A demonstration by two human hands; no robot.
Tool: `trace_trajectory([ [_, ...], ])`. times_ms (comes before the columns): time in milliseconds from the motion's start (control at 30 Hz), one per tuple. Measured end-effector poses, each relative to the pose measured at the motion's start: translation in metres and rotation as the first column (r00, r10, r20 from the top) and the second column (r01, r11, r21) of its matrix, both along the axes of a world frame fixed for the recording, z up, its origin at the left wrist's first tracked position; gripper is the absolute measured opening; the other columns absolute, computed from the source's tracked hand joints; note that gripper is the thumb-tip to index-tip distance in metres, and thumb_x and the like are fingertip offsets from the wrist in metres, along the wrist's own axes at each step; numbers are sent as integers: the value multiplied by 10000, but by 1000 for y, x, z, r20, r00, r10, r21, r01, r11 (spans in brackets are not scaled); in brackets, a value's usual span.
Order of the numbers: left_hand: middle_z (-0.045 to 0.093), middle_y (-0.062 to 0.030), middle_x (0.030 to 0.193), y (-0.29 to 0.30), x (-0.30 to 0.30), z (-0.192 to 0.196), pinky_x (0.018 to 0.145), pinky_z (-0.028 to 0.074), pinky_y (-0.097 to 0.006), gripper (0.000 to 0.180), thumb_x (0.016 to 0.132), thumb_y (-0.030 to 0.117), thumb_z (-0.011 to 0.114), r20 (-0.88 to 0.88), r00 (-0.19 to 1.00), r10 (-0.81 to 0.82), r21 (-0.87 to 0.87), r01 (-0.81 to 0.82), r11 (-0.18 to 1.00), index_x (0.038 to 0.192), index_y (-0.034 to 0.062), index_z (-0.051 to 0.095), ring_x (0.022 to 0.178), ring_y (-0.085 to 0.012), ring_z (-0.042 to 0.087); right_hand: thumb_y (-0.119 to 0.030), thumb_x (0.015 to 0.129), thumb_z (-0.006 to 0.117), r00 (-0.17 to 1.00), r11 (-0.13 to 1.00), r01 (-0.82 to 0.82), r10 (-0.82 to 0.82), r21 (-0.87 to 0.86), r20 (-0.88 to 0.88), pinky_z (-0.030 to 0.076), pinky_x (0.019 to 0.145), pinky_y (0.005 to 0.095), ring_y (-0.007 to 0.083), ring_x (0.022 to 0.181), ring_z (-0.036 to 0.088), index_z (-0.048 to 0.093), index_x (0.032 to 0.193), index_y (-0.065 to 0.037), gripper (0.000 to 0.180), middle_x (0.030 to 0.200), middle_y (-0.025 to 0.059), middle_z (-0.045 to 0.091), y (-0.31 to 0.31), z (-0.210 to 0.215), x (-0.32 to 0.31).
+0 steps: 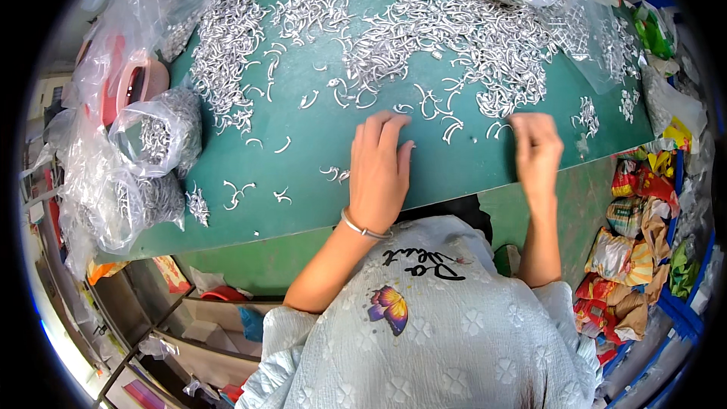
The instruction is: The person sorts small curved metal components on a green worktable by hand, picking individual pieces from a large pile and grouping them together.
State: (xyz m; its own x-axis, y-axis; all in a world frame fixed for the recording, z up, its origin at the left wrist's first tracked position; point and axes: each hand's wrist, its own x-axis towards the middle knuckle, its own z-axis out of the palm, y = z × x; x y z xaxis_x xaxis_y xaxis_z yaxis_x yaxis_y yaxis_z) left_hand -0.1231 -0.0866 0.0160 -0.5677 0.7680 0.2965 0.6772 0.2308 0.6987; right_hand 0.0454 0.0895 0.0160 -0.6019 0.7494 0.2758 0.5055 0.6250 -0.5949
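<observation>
My left hand [379, 170], with a silver bangle on its wrist, is over the green table near its front edge. Its thumb stands apart from the fingers, and the blurred fingertips reach toward a small curved silver metal piece [404, 108]. Further right, my right hand [538, 153] is curled, fingertips together and pointing down. Whether anything is pinched there is hidden. Just left of those fingertips lie a few loose curved pieces [497, 131]. Between the hands and the far heap are more scattered curved pieces [432, 102].
A large heap of silver curved pieces [492, 45] covers the far side of the green table [318, 151]. Clear plastic bags of pieces [155, 144] and a pink container [148, 79] stand at the left. Blue shelving with colourful packages [625, 250] is at the right.
</observation>
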Motion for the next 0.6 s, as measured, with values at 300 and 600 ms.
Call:
trace_trajectory([
  [300, 543, -122, 1196, 30, 5, -1, 881, 397, -410, 413, 806, 32, 676, -121, 987, -103, -201, 78, 977, 1208, 84, 598, 1089, -325, 501, -115, 765, 753, 981, 973, -178, 163, 150, 108, 405, 782, 362, 262, 914, 564, 673, 965, -53, 224, 986, 75, 629, -17, 0, -18],
  [600, 549, -112, 1181, 23, 1, -6, 865, 386, -403, 349, 799, 30, 689, -108, 990, -95, -171, 75, 982, 1140, 72, 626, 1061, -304, 519, -54, 826, 703, 961, 956, 194, -139, 221, -240, 437, 808, 370, 259, 866, 605, 693, 832, -49, 12, 857, 84, 658, 26, -1, 23],
])
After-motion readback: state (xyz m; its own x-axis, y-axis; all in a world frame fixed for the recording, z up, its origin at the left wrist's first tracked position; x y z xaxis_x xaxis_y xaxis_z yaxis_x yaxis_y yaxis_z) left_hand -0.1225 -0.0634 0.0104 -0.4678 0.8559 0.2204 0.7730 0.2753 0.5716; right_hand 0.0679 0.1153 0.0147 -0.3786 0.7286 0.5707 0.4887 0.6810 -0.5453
